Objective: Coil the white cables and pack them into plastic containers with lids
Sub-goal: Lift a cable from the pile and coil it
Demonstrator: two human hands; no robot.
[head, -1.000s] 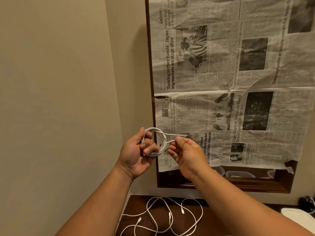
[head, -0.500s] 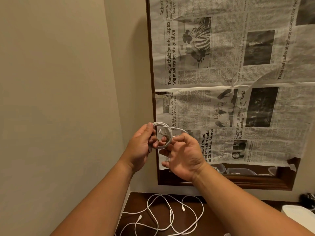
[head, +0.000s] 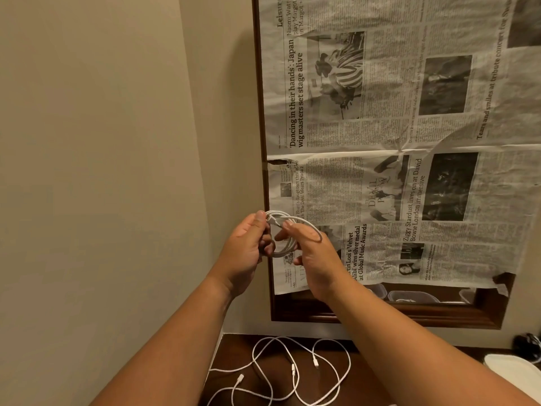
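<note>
A small coil of white cable [head: 285, 244] is held up in front of the wall, between both hands. My left hand [head: 243, 253] pinches the coil at its left side, thumb near a white connector at the top. My right hand [head: 314, 256] has its fingers on the coil's right side, with one loop of the cable lying over its knuckles. Below, loose white cables [head: 292, 373] sprawl in loops on the dark wooden table [head: 237, 356]. Clear plastic containers [head: 412, 295] show in the uncovered strip of the mirror.
A dark-framed mirror [head: 380, 316] covered with newspaper [head: 395, 142] fills the wall ahead. A beige side wall stands close on the left. A white lid or plate [head: 512, 373] sits at the table's right, with a dark object [head: 527, 345] behind it.
My right hand has gone from pulling the cable's free end to the right to wrapping it round the coil. A loop now lies over its knuckles.
</note>
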